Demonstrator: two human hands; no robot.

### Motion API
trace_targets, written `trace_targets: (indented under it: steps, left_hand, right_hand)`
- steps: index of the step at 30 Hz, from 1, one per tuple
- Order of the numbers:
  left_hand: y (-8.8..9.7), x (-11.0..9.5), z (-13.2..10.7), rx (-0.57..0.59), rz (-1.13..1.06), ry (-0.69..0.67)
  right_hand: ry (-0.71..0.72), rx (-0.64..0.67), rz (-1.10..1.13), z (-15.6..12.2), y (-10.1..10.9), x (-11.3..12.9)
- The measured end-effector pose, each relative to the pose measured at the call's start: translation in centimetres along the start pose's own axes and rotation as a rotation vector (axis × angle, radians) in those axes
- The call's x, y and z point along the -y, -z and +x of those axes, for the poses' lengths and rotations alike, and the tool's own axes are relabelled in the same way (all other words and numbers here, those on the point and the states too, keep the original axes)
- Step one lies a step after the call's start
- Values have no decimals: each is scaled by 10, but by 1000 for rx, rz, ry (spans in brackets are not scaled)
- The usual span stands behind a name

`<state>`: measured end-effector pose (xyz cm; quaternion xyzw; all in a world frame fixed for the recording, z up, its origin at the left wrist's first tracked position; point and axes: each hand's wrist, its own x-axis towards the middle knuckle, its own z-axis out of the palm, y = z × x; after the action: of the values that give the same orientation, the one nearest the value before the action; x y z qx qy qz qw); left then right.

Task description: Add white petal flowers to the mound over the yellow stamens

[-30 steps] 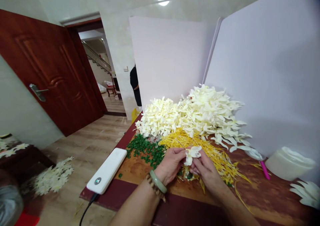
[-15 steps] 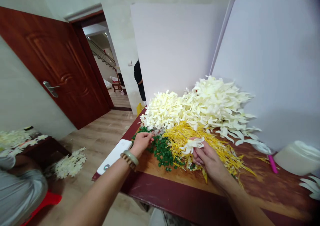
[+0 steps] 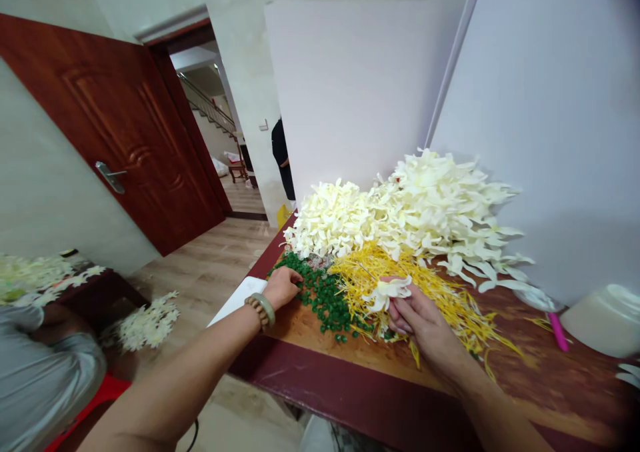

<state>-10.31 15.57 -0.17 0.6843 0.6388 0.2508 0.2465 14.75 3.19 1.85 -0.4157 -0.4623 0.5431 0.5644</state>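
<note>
Left hand: The bare left hand (image 3: 283, 289) rests knuckles up, almost closed, with its fingertips among the small, round, dark green beads (image 3: 320, 302) in front of the large heap of cream-white petals (image 3: 425, 212). Whether a bead is held between the fingers is hidden.

Right hand: The bare right hand (image 3: 417, 319) is partly closed in a pinch, with the thumb and fingers holding a small, curled cream-white petal cluster (image 3: 387, 293) just in front of the heap.

Held cluster: It sits above a loose mat of thin golden-yellow strands (image 3: 440, 309), which spreads from the front of the heap and lies beside the green beads.

Handling: The petals look thin and easily creased, so a light pinch low on the cluster would suit them best. Fingertips work better than a full grip for single beads, and keeping the wrists clear of the yellow strands would avoid dragging them into the beads.

Left of the heap: A flat white slab (image 3: 240, 297) lies partly hidden under the left forearm, at the edge of the wooden tabletop (image 3: 320, 349).

Right of the heap: A pink marker (image 3: 558, 332) and a translucent white tub (image 3: 603, 322) stand on the tabletop, below a white board (image 3: 530, 105).

Beyond the heap: A person in black (image 3: 281, 159) stands past the board's edge, near a reddish-brown wooden door (image 3: 115, 132).
</note>
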Motion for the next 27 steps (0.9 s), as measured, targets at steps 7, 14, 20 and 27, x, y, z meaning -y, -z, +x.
trace_targets:
  steps: [7,14,20,27]
  left_hand:
    - [6,-7,-7,15,-62,-36]
    - [10,-12,-4,93,-253,52]
    - [10,-12,-5,154,-551,99]
    - [-5,-38,-13,331,-862,108]
  right_hand:
    - [-1,0,-9,1,1,-3]
    - [15,13,9,0,0,-2]
    - [5,46,-9,1,1,-5]
    - [32,115,-26,3,2,-6]
